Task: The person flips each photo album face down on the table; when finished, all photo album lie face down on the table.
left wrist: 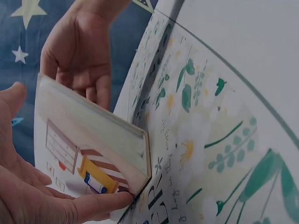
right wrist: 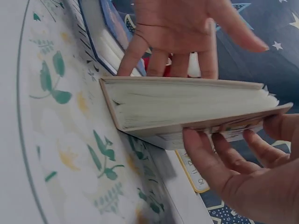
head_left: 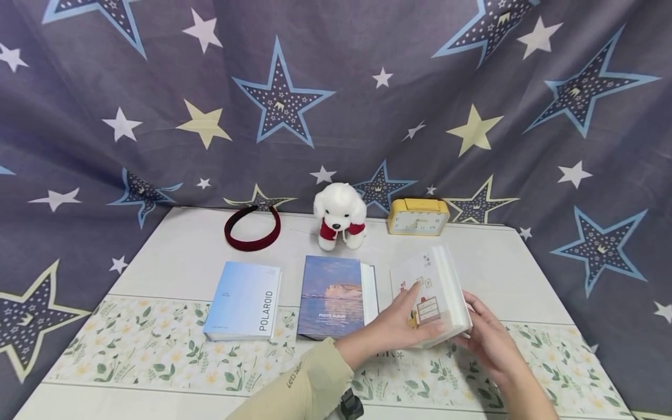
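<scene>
A thick photo album (head_left: 420, 297) with a pale cover and drawn furniture stands tilted on its edge at the right of the table. My left hand (head_left: 406, 324) lies against its illustrated cover, fingers extended; in the left wrist view that left hand (left wrist: 51, 196) spreads over the drawings. At the opposite side my right hand (head_left: 490, 341) holds the album, its fingers bent against the other cover. The right wrist view shows the album's page edges (right wrist: 187, 105) between both covers, with the right hand (right wrist: 257, 172) below and the left hand (right wrist: 177, 32) above.
Left of the held album lie a blue seascape photo album (head_left: 331, 297) and a light blue POLAROID album (head_left: 244, 300). Behind them are a dark red headband (head_left: 253, 239), a white plush dog (head_left: 340, 216) and a yellow clock (head_left: 418, 217). A starry curtain (head_left: 336, 87) hangs behind the table.
</scene>
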A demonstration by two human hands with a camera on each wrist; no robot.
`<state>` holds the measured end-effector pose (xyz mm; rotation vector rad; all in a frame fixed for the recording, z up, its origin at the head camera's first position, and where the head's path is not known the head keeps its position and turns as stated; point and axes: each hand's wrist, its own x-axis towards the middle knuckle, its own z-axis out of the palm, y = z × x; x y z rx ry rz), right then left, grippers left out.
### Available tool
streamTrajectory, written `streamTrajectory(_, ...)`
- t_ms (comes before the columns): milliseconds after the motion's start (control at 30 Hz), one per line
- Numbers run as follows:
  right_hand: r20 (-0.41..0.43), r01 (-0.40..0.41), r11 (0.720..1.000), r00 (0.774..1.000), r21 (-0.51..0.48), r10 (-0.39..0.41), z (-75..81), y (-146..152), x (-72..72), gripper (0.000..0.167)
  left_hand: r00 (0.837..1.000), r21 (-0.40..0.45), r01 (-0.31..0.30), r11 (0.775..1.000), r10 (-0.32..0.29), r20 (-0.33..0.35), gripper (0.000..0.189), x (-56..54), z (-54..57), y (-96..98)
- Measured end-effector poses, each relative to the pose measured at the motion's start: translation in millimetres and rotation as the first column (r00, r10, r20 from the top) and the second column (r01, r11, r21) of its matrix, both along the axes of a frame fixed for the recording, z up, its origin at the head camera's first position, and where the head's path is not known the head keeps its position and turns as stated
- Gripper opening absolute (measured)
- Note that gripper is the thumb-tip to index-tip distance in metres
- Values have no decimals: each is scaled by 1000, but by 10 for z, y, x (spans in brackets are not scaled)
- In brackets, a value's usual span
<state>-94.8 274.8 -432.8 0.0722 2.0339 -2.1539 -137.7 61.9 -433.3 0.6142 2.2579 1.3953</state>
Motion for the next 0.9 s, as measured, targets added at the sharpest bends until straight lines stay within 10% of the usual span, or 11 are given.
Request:
streamTrajectory(333,119,-4,982,993,188,-19,-26,-189,-70,63,999,-32,-16,999,14,-39,103,109,81,42)
streamTrajectory(633,177,-37,996,984,77,23,-113,-268,-118,65,999,20,-40,999,40,-31,104,95,72,28)
streamTrajectory(900,142,-41,984,990,176,16,-104,-321,-113,73,994,-13,-75,997,74,-74,115,141,75,74)
